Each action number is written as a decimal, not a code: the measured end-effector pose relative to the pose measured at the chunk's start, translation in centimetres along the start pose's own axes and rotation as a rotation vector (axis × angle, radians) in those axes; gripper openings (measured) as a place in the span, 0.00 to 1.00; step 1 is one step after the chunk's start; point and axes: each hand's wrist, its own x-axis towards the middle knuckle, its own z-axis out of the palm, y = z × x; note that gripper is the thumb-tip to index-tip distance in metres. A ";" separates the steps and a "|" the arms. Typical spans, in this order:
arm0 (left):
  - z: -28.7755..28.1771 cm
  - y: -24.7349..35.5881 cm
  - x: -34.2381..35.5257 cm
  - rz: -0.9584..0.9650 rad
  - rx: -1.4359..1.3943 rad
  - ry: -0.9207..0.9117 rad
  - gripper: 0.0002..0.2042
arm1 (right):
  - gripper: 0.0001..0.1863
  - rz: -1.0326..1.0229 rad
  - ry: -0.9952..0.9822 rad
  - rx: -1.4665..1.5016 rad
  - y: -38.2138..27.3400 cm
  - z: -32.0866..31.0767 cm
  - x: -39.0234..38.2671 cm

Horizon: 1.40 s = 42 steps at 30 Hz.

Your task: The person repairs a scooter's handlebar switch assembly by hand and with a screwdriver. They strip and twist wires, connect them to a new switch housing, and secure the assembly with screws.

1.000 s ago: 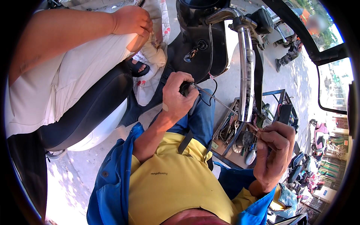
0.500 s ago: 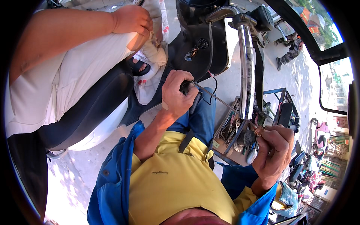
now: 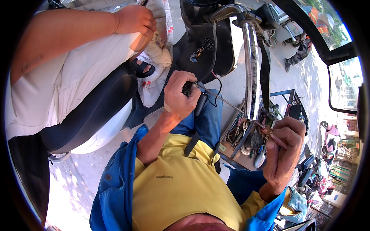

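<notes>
My left hand point(image 3: 179, 96) is closed around the black handle of a screwdriver point(image 3: 219, 98). Its thin shaft points right, toward the lower end of a chrome bar point(image 3: 251, 69) on a dark scooter. My right hand point(image 3: 283, 150) pinches a small copper-coloured part point(image 3: 271, 133) just below the end of that bar. Both my forearms come up from a yellow shirt and blue jacket.
Another person in white sits on the scooter's dark seat point(image 3: 96, 104), one hand point(image 3: 135, 19) resting on a knee. A tray of hand tools point(image 3: 239, 134) lies on the ground under the bar. Parked vehicles and a blue metal frame point(image 3: 287, 94) stand at the right.
My right hand has edged slightly up toward the end of the chrome bar. My left hand keeps the screwdriver in about the same place.
</notes>
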 end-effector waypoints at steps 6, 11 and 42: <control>-0.3 0.1 -0.2 -0.022 0.033 -0.032 0.11 | 0.12 0.043 -0.094 -0.032 0.5 -0.4 0.0; -0.5 -0.1 0.0 -0.002 0.030 -0.032 0.11 | 0.11 -0.011 0.037 -0.010 1.4 0.7 -0.2; -0.8 -0.1 0.0 -0.014 0.031 -0.054 0.11 | 0.09 -0.074 -0.003 -0.066 2.2 0.9 -0.2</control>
